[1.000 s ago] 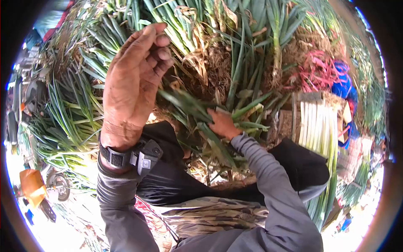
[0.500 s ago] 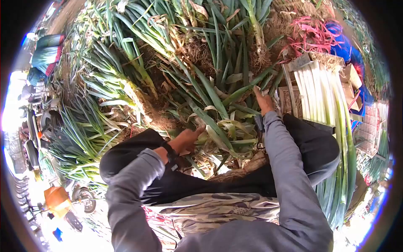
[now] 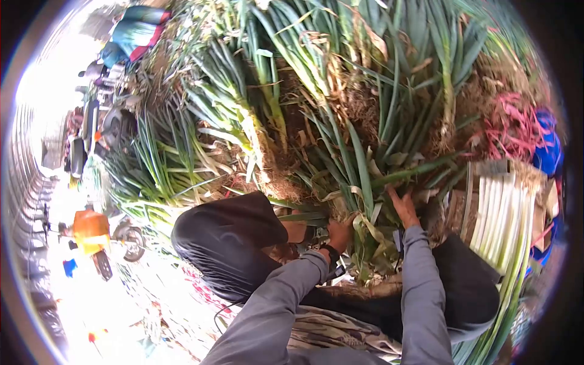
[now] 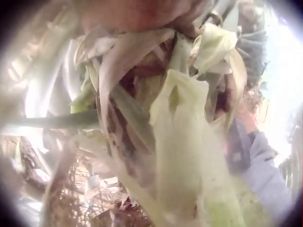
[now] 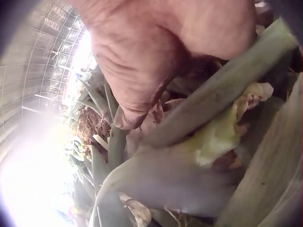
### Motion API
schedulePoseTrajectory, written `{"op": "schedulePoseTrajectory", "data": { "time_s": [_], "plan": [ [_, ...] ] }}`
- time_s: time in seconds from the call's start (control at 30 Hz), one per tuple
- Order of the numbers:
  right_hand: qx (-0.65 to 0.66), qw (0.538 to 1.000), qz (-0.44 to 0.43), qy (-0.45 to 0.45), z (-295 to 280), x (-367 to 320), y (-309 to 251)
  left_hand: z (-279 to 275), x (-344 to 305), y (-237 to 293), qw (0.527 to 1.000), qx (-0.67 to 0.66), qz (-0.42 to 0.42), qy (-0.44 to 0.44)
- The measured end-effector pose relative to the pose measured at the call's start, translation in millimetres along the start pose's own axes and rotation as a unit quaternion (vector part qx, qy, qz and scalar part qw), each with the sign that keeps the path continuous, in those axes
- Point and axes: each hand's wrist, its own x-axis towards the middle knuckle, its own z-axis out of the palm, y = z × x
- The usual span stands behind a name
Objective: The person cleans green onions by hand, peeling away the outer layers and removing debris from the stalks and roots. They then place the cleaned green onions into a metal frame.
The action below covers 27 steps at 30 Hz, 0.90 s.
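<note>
A loose heap of green onion leaves (image 3: 366,234), some green and some pale and wilted, lies between the person's bent knees. At its left side the left hand (image 3: 339,236) grips leaves with bent fingers; in the left wrist view pale leaves (image 4: 177,137) hang right under that blurred hand (image 4: 142,14). Across the heap, the right hand (image 3: 403,207) reaches in with its thumb spread from the fingers. The right wrist view shows this hand (image 5: 151,52) with its straight thumb pointing down at a thick green leaf (image 5: 222,90), its fingers hidden among the leaves.
Uncleaned green onions (image 3: 231,109) with roots lie beyond the hands and to the left. On the right, trimmed white-stemmed green onions (image 3: 496,213) lie on a wooden stand, with pink ties (image 3: 514,125) behind. The person's dark-clad knees (image 3: 228,237) flank the heap.
The left hand has come down from its raised position, then moved right into the heap and taken hold of leaves. The right hand let go of leaves and went to the heap's right side.
</note>
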Motion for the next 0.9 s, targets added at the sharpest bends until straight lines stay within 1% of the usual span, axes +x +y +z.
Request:
{"op": "schedulePoseTrajectory", "data": {
  "time_s": [0.03,0.07,0.1,0.13,0.17,0.2,0.23,0.27,0.3,0.33,0.37,0.4,0.43,0.47,0.5,0.53,0.57,0.6,0.63,0.67,0.7,0.73,0.77,0.8,0.83,0.87,0.9],
  "plan": [
    [-0.016,1.000,0.016,-0.016,0,-4,-10,2,4,-11,0.998,-0.053,0.023,0.009],
    [-0.033,0.998,0.031,-0.032,1,-5,-16,5,-11,28,0.999,0.007,-0.002,0.045],
    [-0.005,0.995,0.017,-0.096,8,17,21,1,-17,57,0.994,0.071,-0.030,0.076],
    [0.023,0.988,0.008,-0.155,7,22,46,-6,-8,54,0.998,-0.003,-0.049,0.034],
    [0.050,0.987,0.027,-0.154,11,0,27,-11,0,36,0.994,-0.077,-0.075,-0.012],
    [0.074,0.985,0.049,-0.148,20,-20,2,-11,-3,37,0.984,-0.139,-0.106,-0.047],
    [0.029,0.993,0.002,-0.116,33,-13,15,-11,-7,41,0.967,-0.197,-0.141,-0.079],
    [-0.016,0.995,-0.048,-0.087,47,-5,33,-17,-15,78,0.951,-0.237,-0.174,-0.097],
    [0.011,0.992,-0.038,-0.116,47,-21,13,-17,-18,91,0.943,-0.248,-0.192,-0.114],
    [0.040,0.988,-0.033,-0.145,45,-42,-29,-17,-22,102,0.934,-0.258,-0.210,-0.132],
    [0.070,0.982,-0.031,-0.175,43,-55,-55,-16,-21,106,0.936,-0.240,-0.210,-0.150],
    [0.094,0.979,-0.007,-0.179,41,-58,-58,-15,-18,106,0.938,-0.222,-0.208,-0.167],
    [0.117,0.976,0.013,-0.184,37,-60,-62,-8,-13,109,0.894,-0.346,-0.229,-0.172],
    [0.140,0.971,0.031,-0.190,33,-61,-69,-3,-10,112,0.893,-0.337,-0.208,-0.214],
    [0.123,0.974,0.030,-0.189,20,-56,-65,4,1,98,0.892,-0.326,-0.184,-0.253],
    [0.106,0.975,0.023,-0.193,4,-42,-56,9,15,96,0.892,-0.313,-0.153,-0.286],
    [0.089,0.976,0.008,-0.200,0,-27,-63,10,9,130,0.886,-0.311,-0.193,-0.285],
    [0.116,0.977,0.029,-0.176,-12,-43,-106,8,0,172,0.892,-0.298,-0.200,-0.273],
    [0.143,0.976,0.044,-0.157,-24,-71,-141,16,3,183,0.859,-0.366,-0.155,-0.321],
    [0.094,0.986,-0.026,-0.133,-37,-72,-152,15,-9,222,0.891,-0.329,-0.080,-0.303],
    [0.041,0.990,-0.094,-0.101,-49,-72,-162,26,-6,231,0.874,-0.360,-0.082,-0.316],
    [-0.014,0.986,-0.136,-0.099,-67,-71,-166,12,-19,267,0.890,-0.280,0.080,-0.350],
    [-0.048,0.979,-0.166,-0.109,-84,-71,-175,21,-18,277,0.826,-0.404,0.024,-0.393],
    [-0.057,0.975,-0.186,-0.111,-100,-74,-181,27,-21,302,0.822,-0.422,-0.009,-0.383],
    [-0.047,0.973,-0.194,-0.117,-113,-79,-187,24,-27,329,0.839,-0.400,0.012,-0.368],
    [0.032,0.979,-0.174,-0.105,-110,-95,-196,21,-31,349,0.855,-0.379,0.028,-0.353],
    [0.112,0.977,-0.157,-0.091,-105,-114,-210,19,-30,359,0.863,-0.347,0.031,-0.365]
  ]
}}
